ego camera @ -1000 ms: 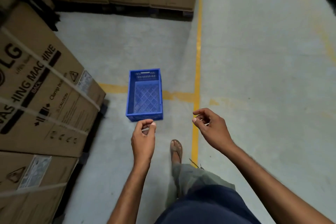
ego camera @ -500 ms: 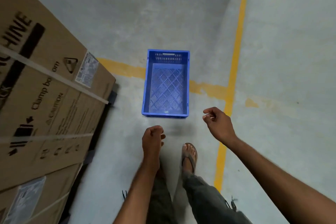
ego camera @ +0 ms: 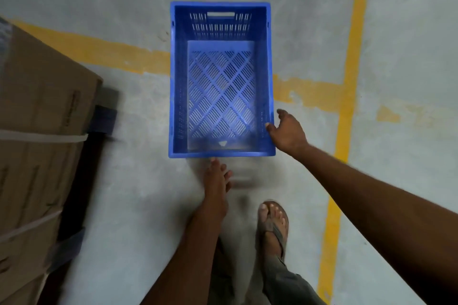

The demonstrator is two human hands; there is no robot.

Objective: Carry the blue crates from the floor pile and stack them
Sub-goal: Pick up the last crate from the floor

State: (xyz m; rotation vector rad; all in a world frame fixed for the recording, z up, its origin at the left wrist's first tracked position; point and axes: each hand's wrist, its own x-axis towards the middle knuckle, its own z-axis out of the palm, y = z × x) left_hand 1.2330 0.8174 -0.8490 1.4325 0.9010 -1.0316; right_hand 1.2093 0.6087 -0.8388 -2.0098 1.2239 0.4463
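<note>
One blue plastic crate (ego camera: 221, 32) with a perforated bottom sits empty on the concrete floor, straight in front of me. My right hand (ego camera: 288, 132) is at its near right corner, fingers spread and touching the rim, not closed around it. My left hand (ego camera: 216, 181) hangs just short of the crate's near edge, fingers extended, its fingertip at the rim, holding nothing.
Large strapped cardboard boxes (ego camera: 32, 131) on a dark pallet stand close on the left. Yellow floor lines (ego camera: 347, 96) run under and to the right of the crate. My sandalled foot (ego camera: 272, 223) is just behind the crate.
I have stepped closer and leaned down, so the crate fills more of the view. Both hands opened from a loose curl and reached forward to the crate's near edge.
</note>
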